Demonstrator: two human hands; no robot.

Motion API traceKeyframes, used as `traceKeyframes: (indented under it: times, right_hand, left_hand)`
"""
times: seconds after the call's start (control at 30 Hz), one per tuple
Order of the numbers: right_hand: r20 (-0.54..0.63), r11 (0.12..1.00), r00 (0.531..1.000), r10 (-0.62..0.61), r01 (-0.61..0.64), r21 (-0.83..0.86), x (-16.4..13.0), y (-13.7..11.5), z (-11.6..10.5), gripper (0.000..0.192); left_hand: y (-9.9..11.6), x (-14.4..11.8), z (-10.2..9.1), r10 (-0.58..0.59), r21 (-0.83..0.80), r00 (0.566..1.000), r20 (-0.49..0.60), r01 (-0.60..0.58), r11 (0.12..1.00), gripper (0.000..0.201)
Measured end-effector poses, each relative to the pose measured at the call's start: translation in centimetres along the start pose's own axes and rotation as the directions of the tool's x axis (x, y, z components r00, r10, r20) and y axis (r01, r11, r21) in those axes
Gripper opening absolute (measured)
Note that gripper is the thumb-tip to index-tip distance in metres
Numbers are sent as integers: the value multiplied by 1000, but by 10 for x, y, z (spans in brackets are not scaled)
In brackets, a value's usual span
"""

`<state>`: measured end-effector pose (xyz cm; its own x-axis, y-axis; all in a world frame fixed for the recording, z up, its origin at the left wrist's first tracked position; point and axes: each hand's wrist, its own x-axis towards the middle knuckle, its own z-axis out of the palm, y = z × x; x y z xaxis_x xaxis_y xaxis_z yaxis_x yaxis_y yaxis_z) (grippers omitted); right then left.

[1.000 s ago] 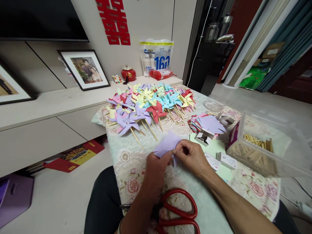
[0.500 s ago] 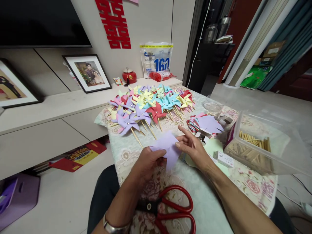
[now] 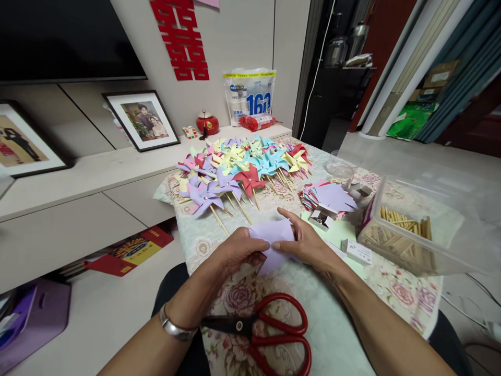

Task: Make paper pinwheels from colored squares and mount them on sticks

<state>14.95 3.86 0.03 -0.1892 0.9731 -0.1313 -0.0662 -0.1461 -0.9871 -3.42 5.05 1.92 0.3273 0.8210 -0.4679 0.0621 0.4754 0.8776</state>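
Both my hands hold one piece of lilac paper (image 3: 274,234) just above the flowered tablecloth (image 3: 219,245). My left hand (image 3: 238,251) pinches its left edge. My right hand (image 3: 306,241) presses its right side, index finger stretched along the top fold. Red-handled scissors (image 3: 274,330) lie on the cloth close to me, below my hands. Beyond my hands lies a spread of several finished paper pinwheels (image 3: 242,167) on wooden sticks, in purple, red, yellow, blue and pink.
A stack of cut coloured paper (image 3: 331,197) with a binder clip (image 3: 323,218) lies to the right. A clear plastic box of wooden sticks (image 3: 407,232) stands at the far right, a glass bowl (image 3: 341,168) behind the stack. Framed photos and a bag sit on the low cabinet.
My hands have lowered the lilac paper toward the cloth and folded it flatter. My right index finger has come down onto the paper. The view has tilted down a little.
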Motion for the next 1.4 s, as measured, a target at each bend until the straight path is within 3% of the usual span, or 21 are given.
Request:
traceKeyframes:
  times: [0.33,0.5,0.7,0.87,1.13,1.23,1.4]
  right_hand:
    - [-8,999,999,51,-51,20,-2,-1,2,98]
    - [-49,994,997,60,-55,94,-4,-9,5,104]
    - [-103,987,994,40,-23,161,-5,-13,6,107]
    - [-92,985,995,44,-27,171,-5,-13,6,105]
    - [-86,981,996,34,-17,192,-3,-10,5,104]
    - [-137,989,990,-29,49,142,-1,-7,2,98]
    - [-215,939,922,-322,283,-193,3,3,-3,76]
  left_hand:
    - [3,6,-9,-34,85,996,85,27,996,18]
    - [2,1,-5,17,-79,997,82,-10,997,26]
    - [-7,-6,15,138,-324,989,59,-112,939,36]
    - [-14,-5,27,172,-355,985,-6,-163,921,33]
    - [-27,4,27,214,-398,975,-52,-217,891,39]
    - [-31,8,24,216,-443,972,-92,-234,865,35]
    - [-34,10,19,225,-506,961,-159,-275,818,28]
